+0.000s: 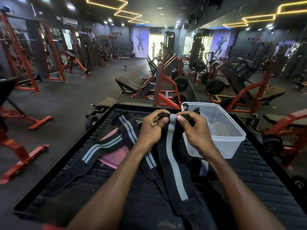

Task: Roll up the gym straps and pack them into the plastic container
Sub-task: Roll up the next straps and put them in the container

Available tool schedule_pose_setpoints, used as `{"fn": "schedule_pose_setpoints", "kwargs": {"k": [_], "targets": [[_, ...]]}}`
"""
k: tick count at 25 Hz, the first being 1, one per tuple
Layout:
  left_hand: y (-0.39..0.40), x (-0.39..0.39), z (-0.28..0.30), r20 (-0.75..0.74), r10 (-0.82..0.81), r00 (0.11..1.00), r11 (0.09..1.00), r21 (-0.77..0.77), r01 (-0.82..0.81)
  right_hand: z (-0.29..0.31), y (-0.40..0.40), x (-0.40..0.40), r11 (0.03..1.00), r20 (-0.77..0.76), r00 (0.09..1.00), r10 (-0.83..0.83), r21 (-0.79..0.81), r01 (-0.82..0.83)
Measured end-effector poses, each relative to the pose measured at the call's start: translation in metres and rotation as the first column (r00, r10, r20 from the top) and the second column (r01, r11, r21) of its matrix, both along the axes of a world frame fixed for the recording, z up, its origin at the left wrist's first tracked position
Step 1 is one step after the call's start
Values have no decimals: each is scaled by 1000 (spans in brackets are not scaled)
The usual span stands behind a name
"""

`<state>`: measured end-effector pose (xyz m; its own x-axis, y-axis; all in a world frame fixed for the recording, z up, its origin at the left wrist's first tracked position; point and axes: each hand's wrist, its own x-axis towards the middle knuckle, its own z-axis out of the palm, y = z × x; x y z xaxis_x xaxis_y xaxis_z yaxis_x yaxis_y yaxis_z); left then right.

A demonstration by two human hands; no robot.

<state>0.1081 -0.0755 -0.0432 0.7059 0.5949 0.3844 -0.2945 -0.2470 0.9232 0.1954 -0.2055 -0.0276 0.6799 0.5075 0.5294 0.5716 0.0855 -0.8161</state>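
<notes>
A long black gym strap with a grey centre stripe (174, 163) hangs from both hands down onto the black ribbed platform (257, 188). My left hand (153, 128) pinches its top end on the left side, and my right hand (193, 131) pinches the same end just to the right. Another black strap with grey stripes (108, 145) lies spread to the left, partly over a pink lid (114, 156). The clear plastic container (221, 130) stands open just right of my hands. Something dark shows at its far rim.
The platform has a raised black rim (83, 138) on its left and far sides. Red and black gym machines (167, 83) and benches stand on the dark floor all around. A mirror wall (249, 52) runs along the right.
</notes>
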Motion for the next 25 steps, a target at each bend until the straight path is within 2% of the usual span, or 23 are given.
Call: {"fn": "schedule_pose_setpoints", "kwargs": {"k": [4, 8, 11, 13, 17, 22, 25], "targets": [[0, 0, 0, -29, -74, 997, 997, 10, 74, -1, -3, 1, 998, 41, 998, -38, 48, 36], [1, 2, 0, -29, -27, 999, 999, 21, 27, -1, -2, 0, 997, 8, 1000, 27, 73, -28], [1, 0, 3, -12, -14, 1000, 1000, -4, 14, -2, -2, 1, 997, 18, 997, 80, 13, -80], [0, -1, 3, -26, -67, 997, 997, -28, 66, -3, -2, 2, 998, 50, 997, 59, -16, -59], [3, 3, -1, -76, -173, 982, 972, -172, 159, -2, -2, 1, 1000, 42, 999, 13, 19, -14], [7, 3, -2, -93, -68, 993, 989, -136, 55, -5, -1, -1, 999, 15, 999, 48, -7, -48], [5, 2, -2, -68, -115, 991, 985, -140, 105, -4, -1, 1, 1000, 36, 999, 11, -23, -11]]}}
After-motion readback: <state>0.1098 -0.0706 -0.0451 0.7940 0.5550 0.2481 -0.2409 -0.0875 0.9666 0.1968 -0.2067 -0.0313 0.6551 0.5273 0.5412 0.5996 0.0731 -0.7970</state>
